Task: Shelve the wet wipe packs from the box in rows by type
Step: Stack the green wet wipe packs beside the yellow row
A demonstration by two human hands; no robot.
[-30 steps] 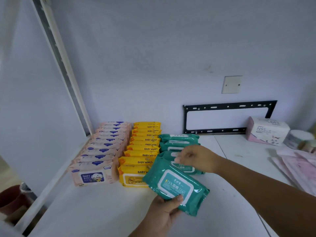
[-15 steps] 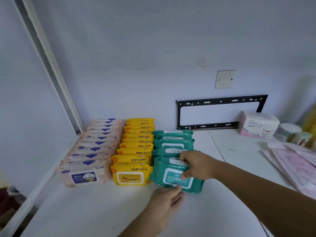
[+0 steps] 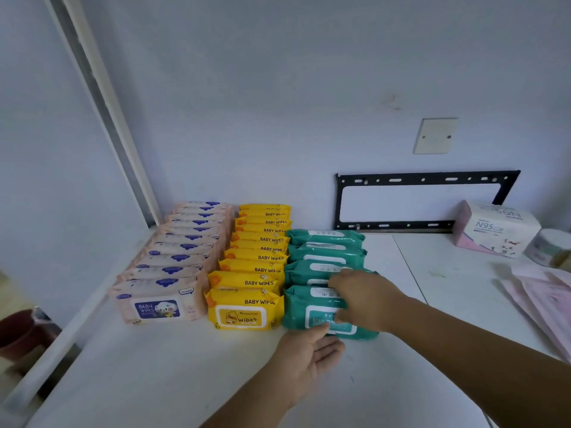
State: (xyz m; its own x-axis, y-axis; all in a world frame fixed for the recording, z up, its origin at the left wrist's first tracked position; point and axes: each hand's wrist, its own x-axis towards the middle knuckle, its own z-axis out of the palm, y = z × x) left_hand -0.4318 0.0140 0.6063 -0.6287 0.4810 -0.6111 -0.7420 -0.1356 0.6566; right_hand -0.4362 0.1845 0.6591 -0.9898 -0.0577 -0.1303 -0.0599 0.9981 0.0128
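Three rows of wipe packs stand on the white shelf [image 3: 148, 375]: pink packs [image 3: 173, 261] on the left, yellow "BABY WIPES" packs [image 3: 259, 257] in the middle, teal packs [image 3: 324, 242] on the right. The front teal pack [image 3: 298, 310] stands upright at the head of its row, level with the yellow row's front. My right hand [image 3: 367, 301] holds this pack from above, fingers over its top and thumb on its label. My left hand [image 3: 306, 356] lies palm up, fingers straight, fingertips touching the pack's lower front edge. The box is out of view.
A white N95 box [image 3: 494, 227], a round tub [image 3: 550, 245] and pink flat sheets [image 3: 543, 298] lie at the right. A black metal bracket [image 3: 426, 177] and a blank wall plate [image 3: 435, 135] are on the back wall. The shelf's slanted upright [image 3: 102, 112] runs at the left.
The teal pack that my left hand held in the air now stands at the front of the teal row. My left hand has let go and opened; my right hand moved onto it.
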